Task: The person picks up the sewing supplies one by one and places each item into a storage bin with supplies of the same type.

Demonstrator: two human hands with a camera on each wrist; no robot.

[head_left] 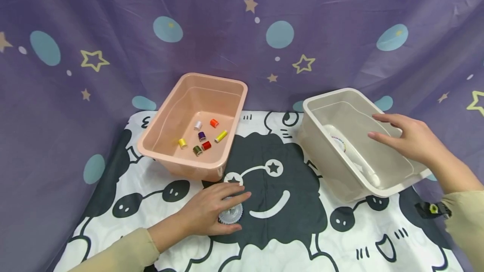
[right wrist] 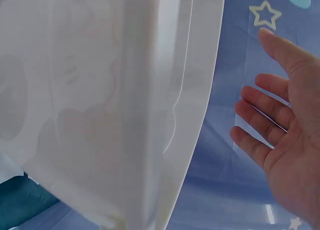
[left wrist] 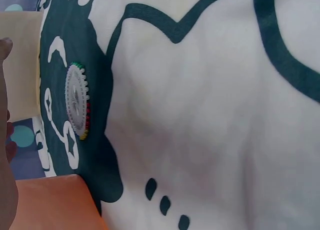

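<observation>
My left hand [head_left: 208,210] is over a clear round pin wheel [head_left: 232,214] on the dark part of the cloth, thumb and fingers spread to either side of it. In the left wrist view the pin wheel [left wrist: 76,100] has green, red and yellow heads along its edge and lies apart from the hand. My right hand [head_left: 412,141] hovers over the right part of the beige bin [head_left: 329,169], palm and loose fingers holding nothing. Inside that bin lies another wheel with coloured edge dots [head_left: 340,143], beside whitish items partly hidden by the wall.
A pink bin [head_left: 189,158] stands at the back left with several thread spools in it, among them a yellow spool [head_left: 182,143] and a red spool [head_left: 206,145]. A patterned black-and-white cloth [head_left: 287,255] covers the table. Behind hangs a purple curtain [head_left: 227,32].
</observation>
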